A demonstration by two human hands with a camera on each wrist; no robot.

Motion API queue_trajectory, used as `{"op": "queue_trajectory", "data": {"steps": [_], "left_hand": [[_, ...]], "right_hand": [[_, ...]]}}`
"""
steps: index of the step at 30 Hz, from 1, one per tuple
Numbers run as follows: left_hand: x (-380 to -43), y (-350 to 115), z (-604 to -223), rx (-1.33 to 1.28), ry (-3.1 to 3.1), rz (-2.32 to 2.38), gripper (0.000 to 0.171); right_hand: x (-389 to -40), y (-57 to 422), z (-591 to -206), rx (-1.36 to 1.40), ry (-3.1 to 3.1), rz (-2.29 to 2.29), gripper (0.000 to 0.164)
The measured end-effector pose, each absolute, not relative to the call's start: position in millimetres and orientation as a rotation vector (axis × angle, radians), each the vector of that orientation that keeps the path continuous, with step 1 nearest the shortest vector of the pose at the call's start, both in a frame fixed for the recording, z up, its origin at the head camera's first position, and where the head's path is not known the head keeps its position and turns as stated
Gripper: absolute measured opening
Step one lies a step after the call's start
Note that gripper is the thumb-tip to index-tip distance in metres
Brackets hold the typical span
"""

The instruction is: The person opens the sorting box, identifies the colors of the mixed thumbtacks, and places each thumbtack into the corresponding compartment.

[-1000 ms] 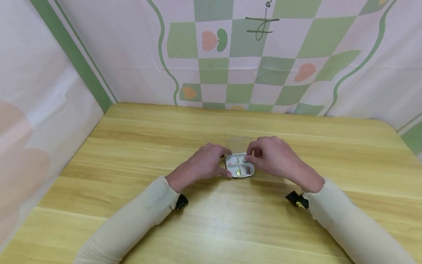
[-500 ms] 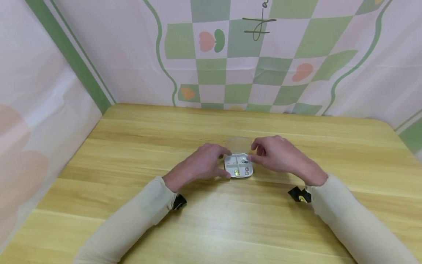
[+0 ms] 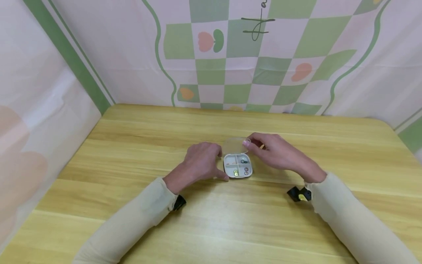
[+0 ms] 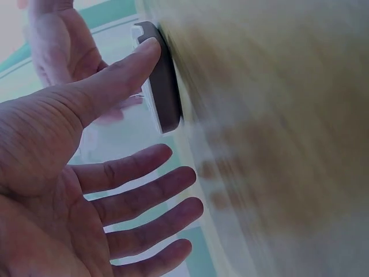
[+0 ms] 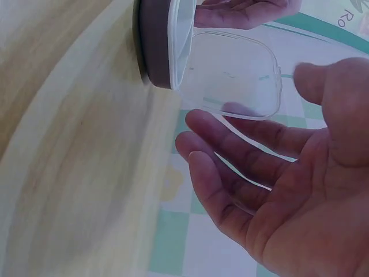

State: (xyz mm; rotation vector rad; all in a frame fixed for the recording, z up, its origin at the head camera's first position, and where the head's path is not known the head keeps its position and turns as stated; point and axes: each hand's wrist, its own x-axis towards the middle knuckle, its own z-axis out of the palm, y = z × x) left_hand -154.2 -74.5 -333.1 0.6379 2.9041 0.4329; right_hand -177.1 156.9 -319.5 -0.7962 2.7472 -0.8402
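A small white four-compartment case [image 3: 238, 175] with a dark base lies open on the table, its clear lid [image 3: 233, 146] at the far side. Pairs of tiny round pieces, yellow-green [image 3: 236, 172], reddish [image 3: 246, 171] and dark green [image 3: 244, 161], lie in its compartments. My left hand [image 3: 202, 161] is beside the case's left side, fingers spread and thumb tip near its dark side wall. At the lid's right edge is my right hand [image 3: 277, 150]. The right wrist view puts its index fingertip [image 5: 236, 109] behind the lid and the thumb [image 5: 314, 83] just off the rim.
The wooden table [image 3: 211, 227] surrounds the case on all sides. Behind it hangs a printed cloth [image 3: 211, 69] with green and white checks, and another cloth [image 3: 39, 110] hangs at the left. Black wrist mounts [image 3: 299, 194] sit below both cuffs.
My right hand has moved from the case's back right compartment up to the lid's right edge, its index finger now behind the lid. The left fingers have drawn slightly away from the case.
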Motion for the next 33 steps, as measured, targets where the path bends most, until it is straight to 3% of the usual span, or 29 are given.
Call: {"op": "queue_trajectory", "data": {"steps": [7, 15, 19, 22, 28, 33], "left_hand": [[-155.6, -74.5, -334.6, 0.619, 2.91, 0.431, 0.071], [-155.5, -75.4, -335.8, 0.632, 2.913, 0.466, 0.076], [-156.3, -75.9, -336.4, 0.64, 2.916, 0.475, 0.076], [-157.5, -75.9, -335.7, 0.638, 2.914, 0.495, 0.067], [-158.0, -74.9, -331.0, 0.754, 2.824, 0.604, 0.043], [-156.0, -74.8, -330.6, 0.829, 2.767, 0.569, 0.059]], "right_hand": [[-178.9, 158.4, -321.1, -0.782, 2.712, -0.903, 0.05], [-176.4, 157.2, -320.0, -0.859, 2.639, -0.848, 0.038], [-174.5, 155.3, -322.2, -0.918, 2.673, -0.71, 0.053], [-172.9, 154.0, -324.0, -0.949, 2.721, -0.578, 0.066], [-168.2, 153.3, -322.9, -0.956, 2.775, -0.494, 0.065], [-163.8, 151.1, -321.7, -0.936, 2.812, -0.446, 0.06]]}}
